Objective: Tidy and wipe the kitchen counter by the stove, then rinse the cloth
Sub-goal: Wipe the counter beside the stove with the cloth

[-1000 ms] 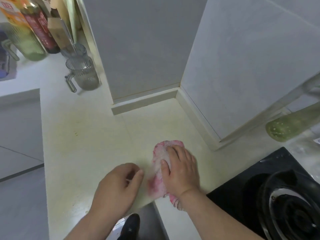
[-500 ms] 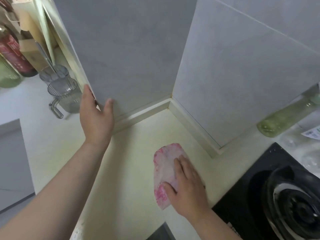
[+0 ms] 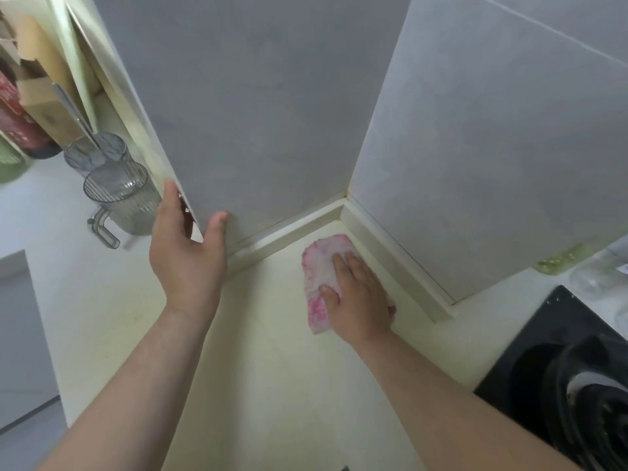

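Observation:
A pink and white cloth (image 3: 321,263) lies flat on the cream counter (image 3: 272,351), close to the inner corner where the two grey tiled walls meet. My right hand (image 3: 356,294) presses down on the cloth's near half with fingers spread. My left hand (image 3: 187,253) rests against the outer corner edge of the grey wall (image 3: 238,113), fingers on one face and thumb on the other; it holds nothing. The black stove (image 3: 571,368) with its burner sits at the right.
Two clear ribbed glass mugs (image 3: 119,195) stand on the counter just left of my left hand. Behind them are bottles and boxes (image 3: 30,107). A green glass bottle (image 3: 560,260) lies behind the stove. The counter's front edge drops to the grey floor at the left.
My right hand has pushed the cloth away from me toward the wall corner. My left hand left the counter a second ago and rose to the wall's corner edge, where it stays.

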{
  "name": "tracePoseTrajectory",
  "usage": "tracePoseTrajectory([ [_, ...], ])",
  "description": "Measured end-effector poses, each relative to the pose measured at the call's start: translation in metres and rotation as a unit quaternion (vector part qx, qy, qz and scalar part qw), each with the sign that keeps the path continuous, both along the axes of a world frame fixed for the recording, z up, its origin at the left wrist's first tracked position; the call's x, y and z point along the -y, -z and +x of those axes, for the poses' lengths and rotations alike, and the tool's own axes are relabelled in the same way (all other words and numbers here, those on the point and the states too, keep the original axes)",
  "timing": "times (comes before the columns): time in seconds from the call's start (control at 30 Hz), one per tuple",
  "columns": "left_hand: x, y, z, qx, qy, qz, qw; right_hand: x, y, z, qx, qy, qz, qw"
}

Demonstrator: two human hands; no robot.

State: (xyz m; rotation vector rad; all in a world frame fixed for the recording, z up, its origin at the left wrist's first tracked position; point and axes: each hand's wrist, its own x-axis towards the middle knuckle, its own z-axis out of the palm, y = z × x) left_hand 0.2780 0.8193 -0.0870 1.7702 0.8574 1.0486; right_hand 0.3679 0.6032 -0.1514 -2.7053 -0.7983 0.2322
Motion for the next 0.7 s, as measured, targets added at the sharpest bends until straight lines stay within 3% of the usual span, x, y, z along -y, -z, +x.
tracePoseTrajectory([
  [0.3, -0.006, 0.002, -0.003, 0.011, 0.011, -0.006, 1.000, -0.043, -0.006, 0.048, 0.000, -0.018, 0.005, 1.000],
  [0.7, -0.005, 0.001, -0.001, 0.029, 0.027, -0.041, 0.998, 0.003, -0.012, 0.037, -0.051, 0.000, 0.000, 0.999],
])
